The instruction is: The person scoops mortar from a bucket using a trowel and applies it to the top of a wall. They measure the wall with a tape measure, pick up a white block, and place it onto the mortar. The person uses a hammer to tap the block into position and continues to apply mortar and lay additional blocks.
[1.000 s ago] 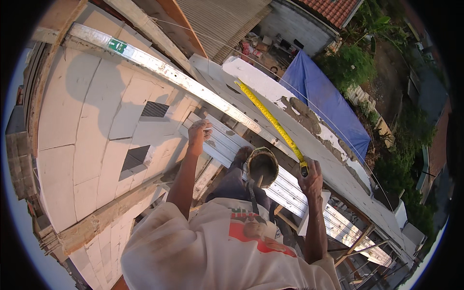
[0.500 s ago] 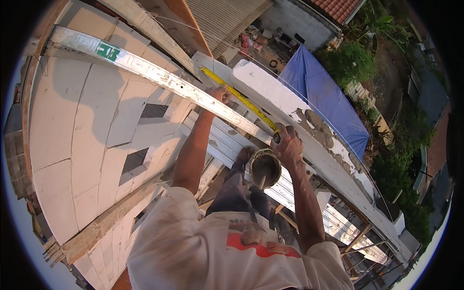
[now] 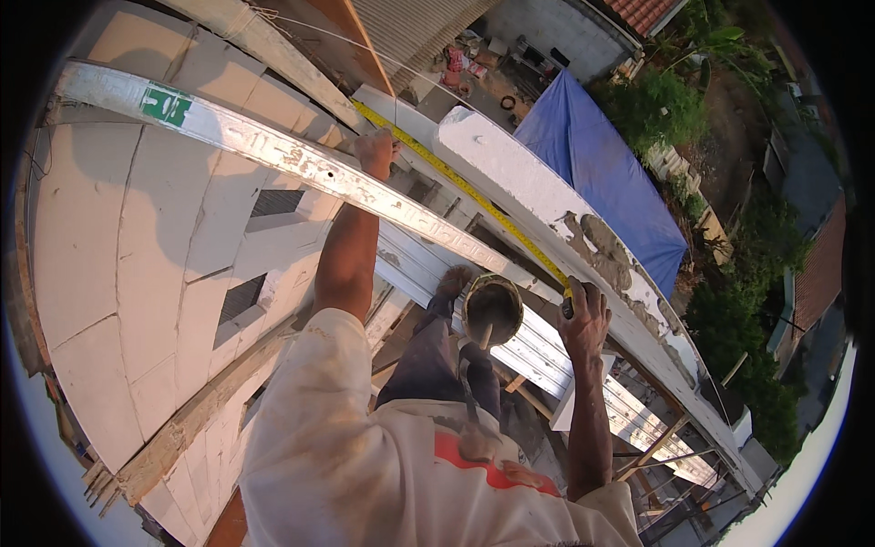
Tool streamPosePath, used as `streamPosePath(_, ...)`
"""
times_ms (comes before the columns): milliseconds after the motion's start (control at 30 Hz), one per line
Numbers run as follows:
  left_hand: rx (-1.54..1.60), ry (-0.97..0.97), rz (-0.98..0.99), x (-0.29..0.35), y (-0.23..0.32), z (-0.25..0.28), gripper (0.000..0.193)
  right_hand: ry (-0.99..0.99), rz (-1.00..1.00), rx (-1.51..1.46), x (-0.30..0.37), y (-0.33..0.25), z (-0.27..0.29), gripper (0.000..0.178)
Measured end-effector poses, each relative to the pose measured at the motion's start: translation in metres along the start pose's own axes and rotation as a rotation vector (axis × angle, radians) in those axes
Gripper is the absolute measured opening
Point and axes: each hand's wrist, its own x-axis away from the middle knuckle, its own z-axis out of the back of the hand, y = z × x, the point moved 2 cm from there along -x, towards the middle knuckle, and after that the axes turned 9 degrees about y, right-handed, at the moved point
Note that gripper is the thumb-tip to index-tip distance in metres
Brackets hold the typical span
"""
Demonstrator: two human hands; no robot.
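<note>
My right hand (image 3: 585,319) is closed round the dark case of a tape measure (image 3: 567,308). From it the yellow tape blade (image 3: 474,193) runs up and left along the block wall's top to a pale beam. Close beside the blade's far part, my left hand (image 3: 375,151) is closed, its fingers curled; what they hold, if anything, I cannot make out. Below my left hand a long metal bar (image 3: 273,150) with a green patch crosses the view. A bucket (image 3: 468,314) with a handle sticking out stands between my hands, near my foot.
A white block (image 3: 492,150) with rough mortar lies along the wall beyond the tape. Past it the ground drops away, with a blue tarp (image 3: 602,173) below. Ribbed metal planks (image 3: 529,346) lie underfoot. A pale block wall (image 3: 118,237) with openings rises at left.
My right hand has moved right and down, drawing out a longer length of tape. My left hand has shifted left and up, nearer the blade's far end. The whole view has shifted slightly.
</note>
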Motion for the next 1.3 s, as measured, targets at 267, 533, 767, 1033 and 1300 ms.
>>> streamPosePath(267,0.384,0.087,0.546,0.016,0.028,0.004,0.025,-0.030,-0.026,0.009,-0.002,0.007,-0.012,0.060)
streamPosePath(533,0.250,-0.142,0.410,0.017,-0.005,0.006,0.018,0.025,0.059,0.047,-0.002,0.013,-0.030,0.063)
streamPosePath(767,-0.552,-0.113,-0.555,0.001,-0.065,-0.011,0.028,0.044,0.033,0.136,0.004,-0.002,-0.028,0.068)
streamPosePath(1033,-0.852,-0.182,-0.652,0.013,-0.018,-0.006,0.030,-0.002,-0.015,0.164,0.007,0.005,-0.037,0.065)
streamPosePath(1300,0.451,-0.091,0.606,0.029,0.030,0.007,0.030,-0.041,-0.032,0.069,0.003,0.003,-0.034,0.064)
